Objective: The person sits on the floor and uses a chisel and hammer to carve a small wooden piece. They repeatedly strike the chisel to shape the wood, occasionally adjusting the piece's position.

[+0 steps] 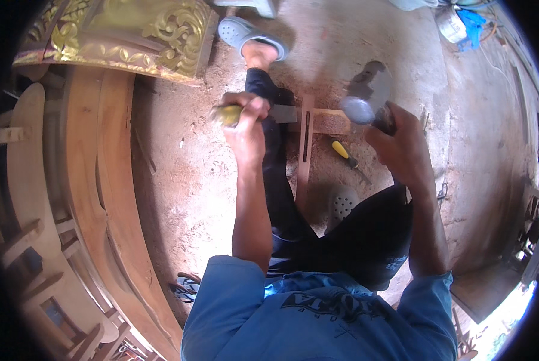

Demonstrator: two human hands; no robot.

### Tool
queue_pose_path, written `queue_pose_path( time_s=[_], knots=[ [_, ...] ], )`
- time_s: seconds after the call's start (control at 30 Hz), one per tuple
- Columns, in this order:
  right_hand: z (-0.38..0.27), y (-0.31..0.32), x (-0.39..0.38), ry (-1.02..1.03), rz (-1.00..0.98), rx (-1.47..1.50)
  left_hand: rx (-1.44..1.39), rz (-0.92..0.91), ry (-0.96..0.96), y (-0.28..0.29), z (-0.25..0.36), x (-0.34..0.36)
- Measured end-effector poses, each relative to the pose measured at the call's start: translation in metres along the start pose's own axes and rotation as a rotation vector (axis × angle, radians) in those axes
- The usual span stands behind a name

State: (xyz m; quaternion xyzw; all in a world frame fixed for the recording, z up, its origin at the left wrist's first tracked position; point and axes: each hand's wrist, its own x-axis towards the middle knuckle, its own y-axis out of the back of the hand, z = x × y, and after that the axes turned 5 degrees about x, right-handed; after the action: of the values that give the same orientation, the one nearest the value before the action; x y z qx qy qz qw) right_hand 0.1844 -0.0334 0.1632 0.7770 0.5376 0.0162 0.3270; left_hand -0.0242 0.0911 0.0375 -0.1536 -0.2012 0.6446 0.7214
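Observation:
My left hand [248,117] is closed round the yellowish handle of a chisel [284,114]. Its wide pale blade points right, toward a narrow wooden piece [303,171] with a long slot. A shorter wooden block [331,123] lies against that piece at its right side. Whether the blade touches the wood, I cannot tell. Raised to the right of the block, my right hand [400,138] grips a hammer [358,111] by its dark handle. The hammer's rounded grey head is blurred. Below the block, a yellow-handled tool [341,149] lies on the floor.
Long wooden planks [119,180] and cut wooden parts [32,162] line the left side. A gold carved panel [125,39] stands at the upper left. A white container [451,27] with blue plastic is at the upper right. Sandals [187,286] lie near the planks.

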Motion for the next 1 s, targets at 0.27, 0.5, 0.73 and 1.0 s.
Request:
queue_pose_path(
  time_s=[0.27,0.5,0.73,1.0],
  knots=[
    [-0.008,-0.004,-0.010,-0.011,-0.005,0.088,0.126,-0.150,0.197,-0.008,-0.054,0.011],
    [-0.008,-0.006,-0.010,-0.017,-0.040,0.059,0.191,-0.180,0.283,-0.017,-0.057,0.006],
    [-0.021,-0.006,-0.005,0.128,-0.058,-0.040,0.198,-0.155,0.218,-0.026,-0.054,0.002],
    [-0.034,-0.010,0.014,0.420,-0.159,0.068,0.180,-0.055,0.191,-0.021,-0.075,-0.004]
  ],
)
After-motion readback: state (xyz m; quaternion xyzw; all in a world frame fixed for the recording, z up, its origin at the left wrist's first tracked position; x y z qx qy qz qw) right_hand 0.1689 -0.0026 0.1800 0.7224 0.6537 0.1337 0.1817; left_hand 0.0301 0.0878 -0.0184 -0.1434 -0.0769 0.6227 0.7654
